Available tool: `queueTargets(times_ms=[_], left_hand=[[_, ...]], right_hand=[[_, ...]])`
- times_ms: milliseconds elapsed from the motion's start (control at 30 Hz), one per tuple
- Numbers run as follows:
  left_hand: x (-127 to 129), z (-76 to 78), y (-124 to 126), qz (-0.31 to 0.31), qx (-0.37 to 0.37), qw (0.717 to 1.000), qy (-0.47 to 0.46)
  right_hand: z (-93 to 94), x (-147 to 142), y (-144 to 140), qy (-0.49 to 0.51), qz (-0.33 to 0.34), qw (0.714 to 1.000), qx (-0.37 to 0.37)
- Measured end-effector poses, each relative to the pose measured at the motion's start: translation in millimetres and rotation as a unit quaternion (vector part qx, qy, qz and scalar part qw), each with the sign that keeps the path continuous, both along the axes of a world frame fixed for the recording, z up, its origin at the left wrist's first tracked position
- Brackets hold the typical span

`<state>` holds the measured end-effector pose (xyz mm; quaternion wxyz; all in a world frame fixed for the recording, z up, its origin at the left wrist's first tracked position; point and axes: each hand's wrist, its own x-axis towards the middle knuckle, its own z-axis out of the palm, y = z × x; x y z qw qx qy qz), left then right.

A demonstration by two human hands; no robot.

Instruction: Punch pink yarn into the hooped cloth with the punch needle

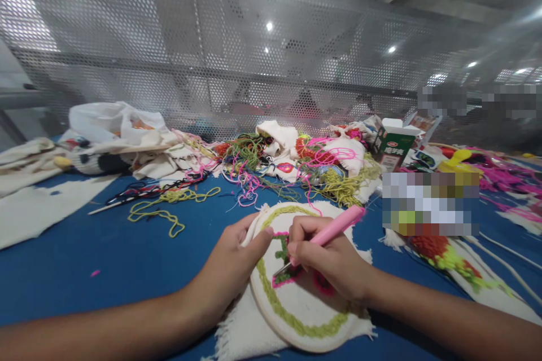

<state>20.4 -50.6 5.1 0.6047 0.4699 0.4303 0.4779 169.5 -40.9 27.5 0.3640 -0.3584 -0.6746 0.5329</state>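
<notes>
My left hand [237, 256] grips the left rim of a round embroidery hoop [292, 339], its thumb lying on the front of the cloth. White fabric [302, 307] is stretched in the hoop, with frayed edges sticking out around it. A yellow-green yarn ring runs just inside the rim, around a green shape edged in pink. Between the fingers of my right hand [328, 256] is a pink punch needle [339, 225], slanted down to the left. Its metal tip meets the cloth at the lower left of the green shape. Part of the design is hidden behind my right hand.
Tangled yarn [249, 152] and cloth scraps lie across the back of the blue table [127, 276]. A white plastic bag [118, 118] sits back left, a green box [396, 144] back right. Yellow-green yarn [169, 208] trails at left. Behind stands a perforated metal screen [237, 56].
</notes>
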Motion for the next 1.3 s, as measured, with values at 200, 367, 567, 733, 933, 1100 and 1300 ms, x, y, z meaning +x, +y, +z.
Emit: queueTargets(times_ms=[200, 367, 567, 733, 933, 1100, 1300], left_hand=[[1.6, 1.3, 1.6, 0.005, 0.004, 1.000, 0.012], [-0.9, -0.8, -0.2, 0.002, 0.007, 1.000, 0.011], [-0.4, 0.5, -1.3, -0.002, 0.004, 1.000, 0.012], [1.9, 1.8, -0.2, 0.003, -0.003, 1.000, 0.006], [2.0, 2.0, -1.3, 0.008, -0.007, 1.000, -0.002], [0.7, 0.3, -1.0, 0.005, -0.009, 1.000, -0.004], [0.6, -0.7, -1.2, 0.000, -0.005, 1.000, -0.001]], right_hand=[[1.1, 0.5, -0.3, 0.006, 0.001, 1.000, -0.005], [1.6, 0.9, -0.2, 0.001, 0.000, 1.000, -0.004], [1.6, 0.2, -0.1, 0.008, -0.004, 1.000, -0.010], [0.7, 0.7, -0.2, 0.016, 0.000, 1.000, -0.013], [-0.6, 2.4, 1.0, 0.012, 0.000, 1.000, -0.004], [-0.5, 1.0, 1.1, 0.019, 0.011, 1.000, 0.004], [-2.4, 2.9, 1.5, -0.004, 0.012, 1.000, 0.016]])
